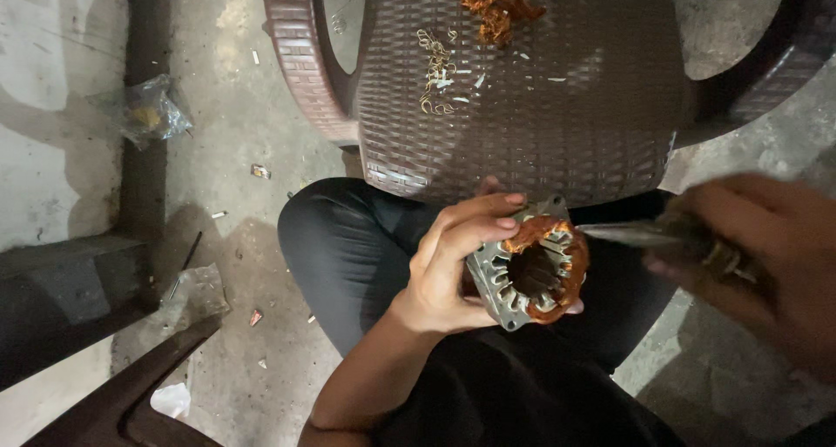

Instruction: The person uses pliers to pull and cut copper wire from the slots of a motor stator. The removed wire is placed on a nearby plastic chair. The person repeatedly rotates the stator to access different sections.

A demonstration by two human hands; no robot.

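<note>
1. Our left hand is clamped around the motor stator, held over our lap at the frame's centre.
2. Our right hand, blurred at 3 o'clock, is closed on a pointed metal tool whose tip meets the copper winding.
3. We judge the stator heavy and rigid, best gripped by its steel rim; the wire looks fragile.
4. At 10 o'clock a crumpled clear wrapper lies on the floor; another sits at 8 o'clock.

Stator: square dull-grey metal motor stator, matt steel, ringed with glossy copper wire.
Chair, beyond stator: brown woven-pattern plastic chair, ribbed, slight sheen.
Floor, left of chair: rough grey concrete floor, dusty.
Tool, right of stator: pointed metal tool, shiny, blurred.
</note>
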